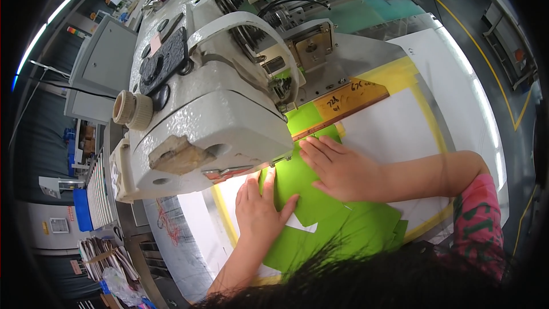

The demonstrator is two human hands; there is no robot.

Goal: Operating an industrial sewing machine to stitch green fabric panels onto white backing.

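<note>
Bright green sheet pieces (309,194), fabric or a similar flat material, lie overlapped beside the head of a large white sewing machine (220,129). My left hand (258,212) rests on their left edge, fingers stretched toward the machine head, thumb out to the side. Its fingertips are close to the underside of the head. My right hand (346,169) lies flat on the green, fingertips close to the edge of an amber, handwritten plate (357,100). Neither hand grips anything. The needle area is hidden behind the machine head. Dark hair covers the nearest part of the green pieces.
Under the green lies a white sheet (389,131) bordered with yellow tape (432,109). A metal clamp carriage (311,46) stands beyond the amber plate. Loose reddish threads (167,223) lie on the table at left. Stacked papers (108,257) sit lower left.
</note>
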